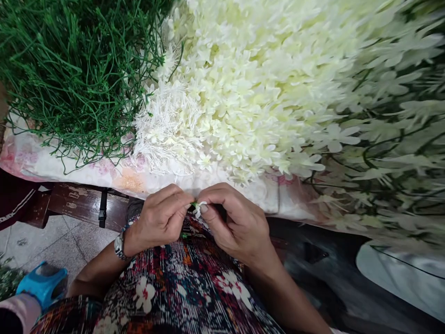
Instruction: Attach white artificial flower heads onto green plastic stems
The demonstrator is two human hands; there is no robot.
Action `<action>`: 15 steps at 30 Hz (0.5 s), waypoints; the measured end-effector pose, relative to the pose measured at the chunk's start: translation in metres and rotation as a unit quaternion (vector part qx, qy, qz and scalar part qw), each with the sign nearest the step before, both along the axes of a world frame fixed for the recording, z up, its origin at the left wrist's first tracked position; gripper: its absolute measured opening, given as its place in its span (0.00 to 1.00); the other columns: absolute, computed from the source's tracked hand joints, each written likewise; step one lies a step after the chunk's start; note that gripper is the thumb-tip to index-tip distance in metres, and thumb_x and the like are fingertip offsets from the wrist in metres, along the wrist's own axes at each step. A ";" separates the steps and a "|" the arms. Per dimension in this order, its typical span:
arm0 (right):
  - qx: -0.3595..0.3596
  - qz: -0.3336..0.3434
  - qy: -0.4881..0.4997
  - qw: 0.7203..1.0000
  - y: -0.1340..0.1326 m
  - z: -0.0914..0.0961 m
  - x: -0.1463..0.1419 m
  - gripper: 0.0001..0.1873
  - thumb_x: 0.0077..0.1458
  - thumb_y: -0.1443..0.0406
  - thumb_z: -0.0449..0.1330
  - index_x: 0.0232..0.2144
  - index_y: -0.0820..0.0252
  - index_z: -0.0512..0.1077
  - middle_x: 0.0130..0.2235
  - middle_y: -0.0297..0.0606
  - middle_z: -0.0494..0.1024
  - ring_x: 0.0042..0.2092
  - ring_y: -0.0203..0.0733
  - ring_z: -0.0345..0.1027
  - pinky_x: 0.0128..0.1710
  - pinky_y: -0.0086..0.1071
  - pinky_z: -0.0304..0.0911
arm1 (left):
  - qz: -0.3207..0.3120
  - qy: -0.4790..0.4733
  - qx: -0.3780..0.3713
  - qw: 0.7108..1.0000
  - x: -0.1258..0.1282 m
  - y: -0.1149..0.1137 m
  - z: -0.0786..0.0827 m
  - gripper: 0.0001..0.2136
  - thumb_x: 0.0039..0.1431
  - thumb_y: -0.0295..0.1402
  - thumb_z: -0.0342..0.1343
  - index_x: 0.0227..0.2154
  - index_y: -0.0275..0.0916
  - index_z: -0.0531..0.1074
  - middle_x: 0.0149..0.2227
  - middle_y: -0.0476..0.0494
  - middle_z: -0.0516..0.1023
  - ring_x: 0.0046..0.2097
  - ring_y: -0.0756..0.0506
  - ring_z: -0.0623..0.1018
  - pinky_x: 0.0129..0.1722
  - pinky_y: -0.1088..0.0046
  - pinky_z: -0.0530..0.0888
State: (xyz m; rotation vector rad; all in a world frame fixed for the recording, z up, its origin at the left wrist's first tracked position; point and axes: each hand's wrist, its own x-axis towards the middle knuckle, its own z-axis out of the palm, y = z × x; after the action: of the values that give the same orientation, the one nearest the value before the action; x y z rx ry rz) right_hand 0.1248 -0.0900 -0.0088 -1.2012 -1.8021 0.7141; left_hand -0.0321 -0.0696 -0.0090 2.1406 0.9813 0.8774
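Above my lap, close to the table's front edge, my two hands meet at the fingertips. My left hand (162,217) has thumb and forefinger pinched on a small green stem tip (193,204); most of the stem is hidden by the fingers. From the other side, my right hand (239,222) pinches a small white artificial flower (199,210) by its petals. Flower and stem tip touch or nearly touch; I cannot tell whether they are joined. A wristwatch (120,245) sits on my left wrist.
Green plastic stems (79,79) are heaped at the left of the floral tablecloth (128,181). A small pile of white thread-like pieces (167,123) lies beside a big heap of pale artificial blossoms (250,93). Finished-looking flower sprays (392,139) fill the right. A blue stool (41,283) stands low left.
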 end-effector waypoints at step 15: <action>-0.041 -0.008 0.048 0.998 -0.003 -0.015 -0.004 0.05 0.49 0.74 0.53 0.29 0.61 0.62 0.28 0.32 0.66 0.30 0.30 0.61 0.29 0.25 0.59 | -0.013 -0.027 0.010 1.000 0.004 0.001 -0.015 0.07 0.52 0.19 0.45 0.28 0.32 0.67 0.23 0.48 0.65 0.26 0.52 0.64 0.25 0.76 0.64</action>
State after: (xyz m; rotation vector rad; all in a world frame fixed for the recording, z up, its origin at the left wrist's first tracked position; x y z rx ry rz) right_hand 0.1212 -0.0929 -0.0236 -1.2128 -1.6964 0.8308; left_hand -0.0284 -0.0687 -0.0238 2.1307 0.9197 0.9317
